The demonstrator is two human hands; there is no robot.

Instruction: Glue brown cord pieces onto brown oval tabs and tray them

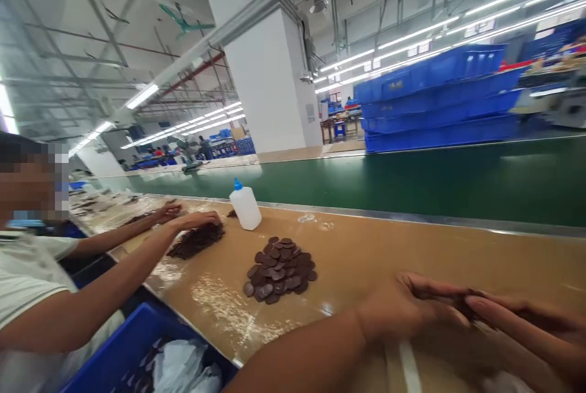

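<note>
My left hand (425,304) reaches in from the bottom, fingers pinched together at the right side of the table. Its fingertips meet those of my right hand (531,326), which is also closed, near the right edge. Something small and dark shows between the fingertips, but blur and the fingers hide what it is. To the left of my hands, a loose pile of thin, round, dark brown discs (281,271) lies on the brown tabletop (366,246). Behind the pile stands a white squeeze bottle (246,207) with a blue tip.
On the left, a co-worker (32,283) has both hands at another dark brown pile (199,240). A blue bin (123,344) with plastic bags sits below the table's near edge. Beyond the table runs a green conveyor belt (412,179), with stacked blue crates (439,100) behind it.
</note>
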